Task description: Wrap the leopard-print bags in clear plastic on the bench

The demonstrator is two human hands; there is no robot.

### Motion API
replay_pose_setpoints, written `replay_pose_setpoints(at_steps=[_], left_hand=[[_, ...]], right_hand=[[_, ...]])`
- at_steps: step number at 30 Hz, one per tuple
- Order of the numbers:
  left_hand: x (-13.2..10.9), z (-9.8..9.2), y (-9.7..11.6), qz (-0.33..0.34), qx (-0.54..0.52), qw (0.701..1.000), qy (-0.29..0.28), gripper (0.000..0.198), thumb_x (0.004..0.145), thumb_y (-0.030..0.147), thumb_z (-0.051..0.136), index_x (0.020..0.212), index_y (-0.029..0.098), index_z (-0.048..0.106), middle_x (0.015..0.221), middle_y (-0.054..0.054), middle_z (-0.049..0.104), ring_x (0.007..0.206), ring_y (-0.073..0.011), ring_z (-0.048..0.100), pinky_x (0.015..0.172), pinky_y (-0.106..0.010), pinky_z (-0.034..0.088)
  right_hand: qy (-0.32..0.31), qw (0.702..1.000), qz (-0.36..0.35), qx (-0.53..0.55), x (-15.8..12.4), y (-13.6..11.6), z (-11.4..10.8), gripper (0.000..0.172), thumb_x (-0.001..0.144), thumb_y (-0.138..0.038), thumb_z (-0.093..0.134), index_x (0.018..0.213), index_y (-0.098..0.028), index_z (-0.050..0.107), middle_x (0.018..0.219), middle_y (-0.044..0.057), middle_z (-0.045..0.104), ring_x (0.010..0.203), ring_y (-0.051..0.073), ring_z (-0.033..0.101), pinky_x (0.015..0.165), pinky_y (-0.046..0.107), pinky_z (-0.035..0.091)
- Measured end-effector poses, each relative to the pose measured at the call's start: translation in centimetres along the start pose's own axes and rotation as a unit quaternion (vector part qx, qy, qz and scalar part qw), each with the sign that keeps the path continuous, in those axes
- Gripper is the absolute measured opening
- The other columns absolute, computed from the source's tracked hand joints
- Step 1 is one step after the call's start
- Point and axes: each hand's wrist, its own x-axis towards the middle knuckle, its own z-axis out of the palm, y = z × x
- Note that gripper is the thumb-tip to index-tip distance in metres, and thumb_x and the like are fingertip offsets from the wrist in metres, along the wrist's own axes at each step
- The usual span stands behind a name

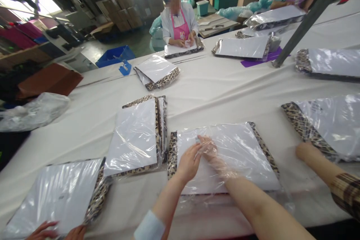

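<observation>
A leopard-print item with a white sheet on top (239,150) lies in front of me on the white table (213,90), inside a clear plastic bag (253,165). My right hand (210,152) and forearm are inside the bag, with the fingers stretched flat on the white sheet. My left hand (188,163) rests on the outside of the bag beside the right hand. Its fingers are curled and pinch the film.
More bagged leopard-print packs lie around: one at left (135,138), one near left (56,195), one at right (332,123), others further back. Another person's hands (53,230) hold the near-left pack. A plaid-sleeved arm (323,165) reaches in at right. A person in a pink apron (178,26) works opposite. A grey pole (303,22) slants at right.
</observation>
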Motion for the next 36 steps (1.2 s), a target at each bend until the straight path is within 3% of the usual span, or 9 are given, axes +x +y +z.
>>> replay_pose_setpoints(at_steps=[5, 11, 17, 20, 23, 27, 30, 33, 36], left_hand=[[5.1, 4.0, -6.2, -0.065, 0.125, 0.987, -0.072, 0.058, 0.095, 0.039, 0.027, 0.147, 0.014, 0.027, 0.157, -0.008, 0.022, 0.145, -0.0204, 0.016, 0.121, -0.045, 0.012], [3.3, 6.0, -8.3, -0.039, 0.190, 0.978, -0.079, 0.069, 0.093, 0.055, 0.026, 0.151, 0.019, 0.014, 0.160, -0.005, 0.005, 0.147, -0.0199, 0.002, 0.121, -0.047, 0.006], [3.3, 6.5, -8.3, -0.012, 0.236, 0.969, -0.073, 0.096, 0.080, 0.070, 0.046, 0.152, 0.018, 0.009, 0.160, -0.011, -0.001, 0.147, -0.0256, -0.002, 0.120, -0.049, -0.001], [3.2, 6.8, -8.4, -0.009, 0.237, 0.969, -0.068, 0.095, 0.081, 0.070, 0.043, 0.152, 0.018, 0.008, 0.160, -0.011, -0.001, 0.147, -0.0254, -0.003, 0.119, -0.048, -0.004], [3.2, 6.9, -8.5, -0.003, 0.238, 0.969, -0.067, 0.095, 0.081, 0.071, 0.042, 0.152, 0.016, 0.009, 0.160, -0.011, -0.001, 0.147, -0.0249, -0.004, 0.119, -0.047, -0.006], [3.1, 6.9, -8.4, 0.001, 0.247, 0.967, -0.059, 0.095, 0.081, 0.070, 0.043, 0.151, 0.014, 0.011, 0.160, -0.011, -0.001, 0.147, -0.0239, -0.005, 0.118, -0.047, -0.007], [3.1, 6.9, -8.3, 0.001, 0.254, 0.966, -0.059, 0.094, 0.081, 0.069, 0.044, 0.151, 0.013, 0.013, 0.160, -0.011, -0.001, 0.147, -0.0238, -0.005, 0.118, -0.047, -0.006], [3.1, 6.9, -8.0, -0.002, 0.259, 0.964, -0.057, 0.093, 0.081, 0.068, 0.043, 0.151, 0.012, 0.014, 0.159, -0.012, 0.000, 0.147, -0.0248, -0.004, 0.118, -0.047, -0.005], [2.7, 6.9, -7.7, -0.004, 0.259, 0.964, -0.057, 0.092, 0.083, 0.066, 0.042, 0.151, 0.011, 0.013, 0.159, -0.013, -0.001, 0.147, -0.0252, -0.005, 0.119, -0.047, -0.004]], right_hand=[[-0.146, 0.976, -0.151, -0.059, -0.2, 0.2, -1.2, 0.053, 0.091, -0.033, 0.032, 0.135, -0.011, 0.052, 0.132, 0.013, 0.058, 0.124, 0.024, 0.050, 0.107, 0.039, 0.033], [-0.061, 0.974, -0.168, -0.140, -4.4, 2.0, -4.3, 0.058, 0.090, -0.031, 0.040, 0.143, -0.008, 0.037, 0.140, 0.020, 0.047, 0.131, 0.031, 0.040, 0.109, 0.048, 0.031], [0.144, 0.957, 0.005, -0.250, -15.8, 11.2, -15.0, 0.078, 0.089, -0.049, 0.044, 0.149, -0.006, 0.021, 0.144, 0.030, 0.032, 0.135, 0.045, 0.029, 0.102, 0.066, 0.029], [0.137, 0.949, 0.055, -0.278, -22.1, 15.9, -20.4, 0.075, 0.090, -0.051, 0.036, 0.148, -0.004, 0.023, 0.139, 0.031, 0.037, 0.130, 0.046, 0.036, 0.097, 0.067, 0.034], [0.088, 0.959, 0.071, -0.261, -26.5, 17.6, -23.8, 0.072, 0.090, -0.055, 0.033, 0.135, 0.001, 0.043, 0.129, 0.032, 0.047, 0.125, 0.044, 0.043, 0.096, 0.062, 0.039], [0.010, 0.985, 0.041, -0.165, -26.9, 13.6, -25.6, 0.046, 0.093, -0.048, 0.035, 0.108, -0.015, 0.063, 0.106, 0.019, 0.064, 0.105, 0.032, 0.059, 0.094, 0.051, 0.047], [-0.028, 0.987, -0.060, -0.146, -23.3, 7.7, -24.7, 0.037, 0.092, -0.041, 0.042, 0.116, -0.021, 0.061, 0.120, 0.014, 0.061, 0.119, 0.028, 0.052, 0.103, 0.047, 0.041], [-0.102, 0.967, -0.152, -0.178, -18.8, 2.7, -21.8, 0.056, 0.088, -0.041, 0.049, 0.139, -0.018, 0.044, 0.144, 0.013, 0.043, 0.137, 0.028, 0.033, 0.111, 0.047, 0.032], [-0.219, 0.928, -0.216, -0.212, -15.8, 1.2, -17.7, 0.084, 0.076, -0.043, 0.062, 0.149, -0.018, 0.029, 0.157, 0.012, 0.019, 0.144, 0.030, 0.016, 0.115, 0.049, 0.022]])
